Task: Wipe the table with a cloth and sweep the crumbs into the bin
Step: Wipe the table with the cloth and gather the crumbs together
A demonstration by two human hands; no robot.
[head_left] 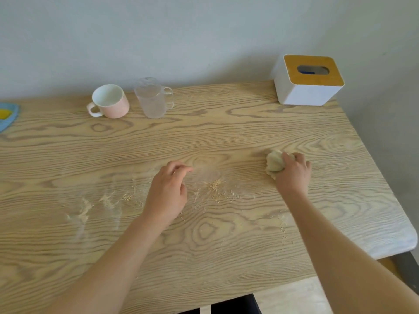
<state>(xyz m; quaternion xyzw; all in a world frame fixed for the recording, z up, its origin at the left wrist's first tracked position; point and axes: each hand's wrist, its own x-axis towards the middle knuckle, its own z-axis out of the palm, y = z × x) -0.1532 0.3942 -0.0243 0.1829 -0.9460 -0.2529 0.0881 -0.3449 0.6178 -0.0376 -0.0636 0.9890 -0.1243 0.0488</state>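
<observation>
- While the person's right grip (293, 171) clutched a bunched cream cloth (274, 164) and pressed it to the pale wood-grain table (226, 245), in front of the white tissue box with a wooden lid (308, 91), the wiping step seemed to be in hand.
- The left grip (167, 191) was loosely curled and held nothing; it sat low over the table, well left of the tissue box and nearer the person.
- Pale scattered crumbs (214, 186) lay left of the tissue box, thickest between the two grips, with fainter smears farther left and a thin trail by the right forearm.
- No bin was in view, so its place could not be told.
- Most of the task looked undone. The next move probably called for drawing the cloth leftward, away from the tissue box, through the crumbs, with even pressure so they gathered into one heap instead of smearing.
- A pink ceramic mug (108, 102) and a clear plastic measuring cup (153, 98) stood together at the back, far left of the tissue box, apart from the crumbs.
</observation>
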